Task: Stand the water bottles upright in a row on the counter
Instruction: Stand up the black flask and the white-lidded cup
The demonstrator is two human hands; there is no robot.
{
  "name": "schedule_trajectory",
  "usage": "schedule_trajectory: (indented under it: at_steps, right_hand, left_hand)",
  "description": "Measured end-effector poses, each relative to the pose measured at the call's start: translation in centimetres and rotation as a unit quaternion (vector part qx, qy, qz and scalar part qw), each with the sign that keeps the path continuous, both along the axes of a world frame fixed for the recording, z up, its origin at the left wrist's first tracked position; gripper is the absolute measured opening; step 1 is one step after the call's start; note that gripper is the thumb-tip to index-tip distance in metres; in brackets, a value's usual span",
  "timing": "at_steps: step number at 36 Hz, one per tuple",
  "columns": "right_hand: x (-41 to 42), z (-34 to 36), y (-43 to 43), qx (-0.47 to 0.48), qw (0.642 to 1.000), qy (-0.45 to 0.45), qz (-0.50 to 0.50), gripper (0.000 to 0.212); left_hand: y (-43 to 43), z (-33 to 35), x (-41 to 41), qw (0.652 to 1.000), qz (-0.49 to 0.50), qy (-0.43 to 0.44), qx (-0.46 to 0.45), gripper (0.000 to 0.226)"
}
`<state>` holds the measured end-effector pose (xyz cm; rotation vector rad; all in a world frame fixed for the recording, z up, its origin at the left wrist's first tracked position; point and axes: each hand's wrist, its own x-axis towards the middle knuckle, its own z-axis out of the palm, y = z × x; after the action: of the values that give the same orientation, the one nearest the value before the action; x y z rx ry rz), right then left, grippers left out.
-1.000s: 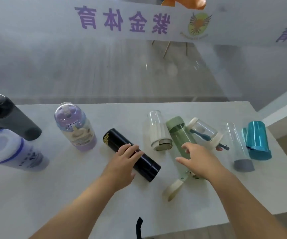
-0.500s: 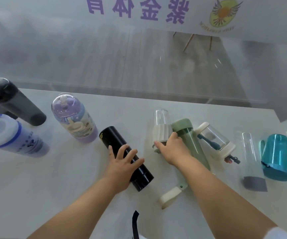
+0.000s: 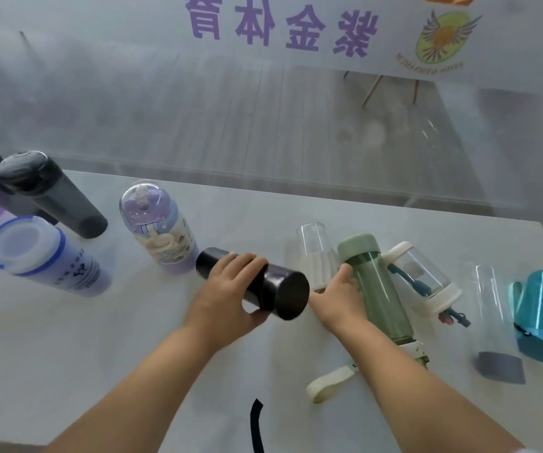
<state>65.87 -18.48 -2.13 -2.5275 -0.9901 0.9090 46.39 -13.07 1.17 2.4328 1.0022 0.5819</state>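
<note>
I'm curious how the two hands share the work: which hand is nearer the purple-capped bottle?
Left. The left hand, gripping the black bottle, is just right of the purple-capped bottle; the right hand is farther right, beside the green bottle.

Black bottle point(image 3: 279, 294) tilted aloft, white-sleeved bottle point(image 3: 317, 256) flat
</note>
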Motion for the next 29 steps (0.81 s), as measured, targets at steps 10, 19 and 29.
schedule_trajectory:
  at_steps: [10, 19, 29]
  right_hand:
    - [1.0, 2.2, -2.0, 0.025, 0.998, -0.062, 0.012, 0.073]
    - [2.7, 6.4, -1.3, 0.165, 0.982, -0.091, 0.019, 0.074]
    - [2.0, 7.8, 2.0, 0.143, 0.979, -0.104, 0.102, 0.074]
  left_hand:
    - [0.7, 1.4, -1.4, 0.964, 0.133, -0.180, -0.146, 0.060]
    - [1.3, 1.0, -3.2, 0.929, 0.185, -0.241, -0.210, 0.064]
    - [1.3, 0.6, -3.2, 0.925, 0.172, -0.237, -0.243, 0.065]
